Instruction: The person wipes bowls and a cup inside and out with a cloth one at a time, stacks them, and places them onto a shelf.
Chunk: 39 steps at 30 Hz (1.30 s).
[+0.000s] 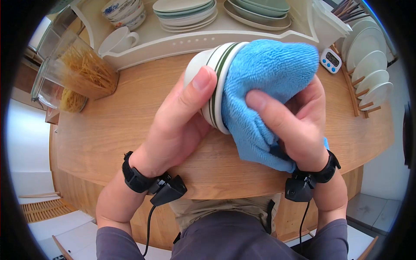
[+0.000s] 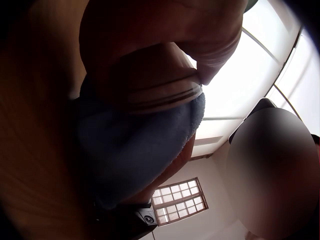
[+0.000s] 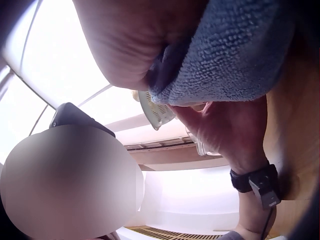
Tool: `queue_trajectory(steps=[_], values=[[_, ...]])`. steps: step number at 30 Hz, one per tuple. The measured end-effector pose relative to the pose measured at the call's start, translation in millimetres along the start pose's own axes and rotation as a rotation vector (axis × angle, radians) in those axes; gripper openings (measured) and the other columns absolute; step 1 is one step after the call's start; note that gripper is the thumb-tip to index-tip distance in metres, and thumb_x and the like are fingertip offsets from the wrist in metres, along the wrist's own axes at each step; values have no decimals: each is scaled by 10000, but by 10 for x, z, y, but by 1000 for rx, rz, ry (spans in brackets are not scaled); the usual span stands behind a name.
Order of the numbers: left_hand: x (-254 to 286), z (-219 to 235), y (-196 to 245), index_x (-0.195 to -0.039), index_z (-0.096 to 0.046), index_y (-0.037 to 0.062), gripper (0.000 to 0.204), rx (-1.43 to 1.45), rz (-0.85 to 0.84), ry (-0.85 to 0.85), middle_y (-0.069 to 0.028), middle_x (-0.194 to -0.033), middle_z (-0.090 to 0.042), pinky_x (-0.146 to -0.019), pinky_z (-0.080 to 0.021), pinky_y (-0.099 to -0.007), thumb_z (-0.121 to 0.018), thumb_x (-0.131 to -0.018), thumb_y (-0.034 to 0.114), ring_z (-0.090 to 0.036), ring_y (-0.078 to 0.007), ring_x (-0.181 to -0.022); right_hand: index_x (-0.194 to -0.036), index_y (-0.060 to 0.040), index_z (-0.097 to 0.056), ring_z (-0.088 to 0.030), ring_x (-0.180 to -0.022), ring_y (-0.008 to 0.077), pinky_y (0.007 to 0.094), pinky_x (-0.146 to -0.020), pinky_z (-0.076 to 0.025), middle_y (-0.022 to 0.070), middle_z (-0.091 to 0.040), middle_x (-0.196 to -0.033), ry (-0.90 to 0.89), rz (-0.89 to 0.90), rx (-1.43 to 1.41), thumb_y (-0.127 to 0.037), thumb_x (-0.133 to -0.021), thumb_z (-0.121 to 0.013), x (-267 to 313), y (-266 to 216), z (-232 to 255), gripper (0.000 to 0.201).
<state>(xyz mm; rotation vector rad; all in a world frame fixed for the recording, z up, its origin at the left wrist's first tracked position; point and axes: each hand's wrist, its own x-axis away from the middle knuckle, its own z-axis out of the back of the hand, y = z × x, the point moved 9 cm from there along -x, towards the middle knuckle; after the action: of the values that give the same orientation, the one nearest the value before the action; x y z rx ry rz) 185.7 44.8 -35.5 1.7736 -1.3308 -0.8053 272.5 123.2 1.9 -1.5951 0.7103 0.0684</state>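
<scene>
A white bowl with green stripes [image 1: 220, 82] is held tilted on its side above the wooden table. The left hand [image 1: 180, 115] grips it from the left, thumb near the striped rim; in the left wrist view this hand [image 2: 160, 30] curls around the bowl [image 2: 165, 90]. The right hand [image 1: 299, 125] pinches a blue towel [image 1: 268, 69] against the bowl's opening, thumb on top. The towel covers the bowl's inside and hangs below it. In the right wrist view, the towel [image 3: 225, 60] bunches beside the right hand [image 3: 135, 40].
Glass jars of pasta [image 1: 84, 69] stand at the left of the table [image 1: 130, 108]. A white shelf [image 1: 173, 43] at the back bears stacked plates [image 1: 186, 13], bowls [image 1: 125, 15] and a cup [image 1: 119, 41]. On the right are a timer [image 1: 330, 60] and a plate rack [image 1: 353, 86].
</scene>
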Motion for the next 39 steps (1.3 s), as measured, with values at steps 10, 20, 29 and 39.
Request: queue_trajectory(steps=[10,20,29,39], values=[[-3,22,-30,-1468,-399,42,673,-3,-15,0,-86,-1380,-544,-1073,-412,-350,-541,-1006,511,-532,-183,-1258,-1237,11,-591,-658,-1010,156,304,-906,-517,82,-691,-1117,-166,94,259,41,-848,-703,7,-45,-114,406],[-26,27,-66,-1436,-475,53,694,0,64,40,-85,-1362,-574,-1057,-439,-351,-429,-1018,605,-559,-174,-1236,-981,-48,-688,-647,-798,326,374,-712,-531,124,-671,-930,-117,457,736,-3,-724,-706,136,-195,-267,262],[-11,-43,-158,-1474,-430,65,739,-45,100,12,-95,-1400,-549,-1069,-439,-383,-389,-1012,640,-539,-197,-1271,-987,-64,-734,-652,-878,364,423,-721,-546,117,-691,-998,18,568,1246,-66,-686,-768,269,-208,-118,304],[27,86,163,-1409,-486,40,637,-221,-154,144,-45,-1277,-590,-936,-467,-279,-538,-1004,528,-565,-123,-1133,-1004,-25,-717,-711,-848,317,382,-763,-551,141,-723,-984,-39,355,1254,-34,-732,-792,59,-169,-117,282]])
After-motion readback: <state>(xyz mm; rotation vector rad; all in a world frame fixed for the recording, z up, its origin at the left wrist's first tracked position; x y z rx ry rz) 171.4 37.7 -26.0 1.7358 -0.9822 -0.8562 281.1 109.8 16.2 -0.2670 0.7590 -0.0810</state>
